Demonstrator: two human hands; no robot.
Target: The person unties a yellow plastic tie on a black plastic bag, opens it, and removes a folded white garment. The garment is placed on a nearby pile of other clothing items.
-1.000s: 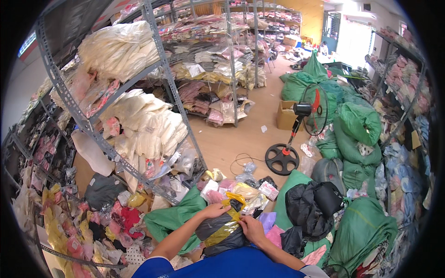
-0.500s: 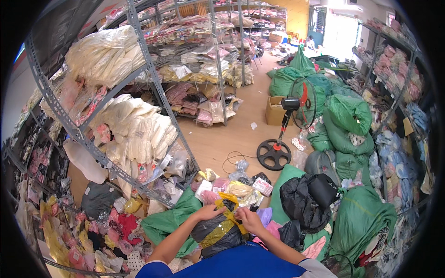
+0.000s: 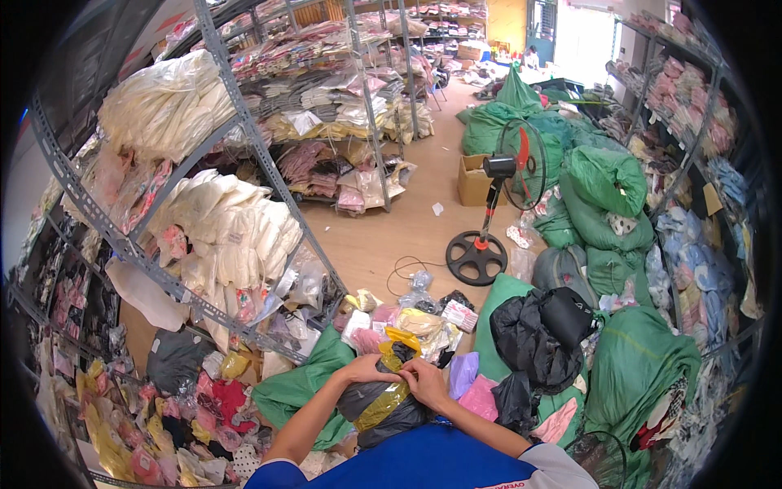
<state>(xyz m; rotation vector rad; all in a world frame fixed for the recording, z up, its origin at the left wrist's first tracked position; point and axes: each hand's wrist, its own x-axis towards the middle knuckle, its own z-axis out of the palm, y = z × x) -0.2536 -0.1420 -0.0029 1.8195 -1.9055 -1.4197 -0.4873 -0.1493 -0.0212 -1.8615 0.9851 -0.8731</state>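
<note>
A dark grey plastic bag point(image 3: 391, 422) with a shiny yellow stripe stands upright against my body. Its neck is bunched, and the yellow and black mouth point(image 3: 403, 342) sticks up above my hands. My left hand point(image 3: 366, 370) is closed around the left side of the neck. Opposite it, my right hand point(image 3: 425, 381) pinches the neck from the right, its fingers close to the left hand's. Clear-wrapped garments point(image 3: 419, 326) lie just beyond the bag. A green sack point(image 3: 305, 391) spreads to its left; a pink packet point(image 3: 479, 398) lies to its right.
A metal shelf point(image 3: 252, 155) piled with wrapped garments rises at left. A standing fan point(image 3: 486, 236) and a cardboard box point(image 3: 474, 186) stand ahead. Full green sacks point(image 3: 643, 367) and a black bag point(image 3: 525, 350) crowd the right. Loose wrapped clothes point(image 3: 175, 424) cover the lower left.
My right hand has moved in toward the left, and both hands now close together on the bag's neck. The yellow mouth is bunched tighter. The view has shifted slightly.
</note>
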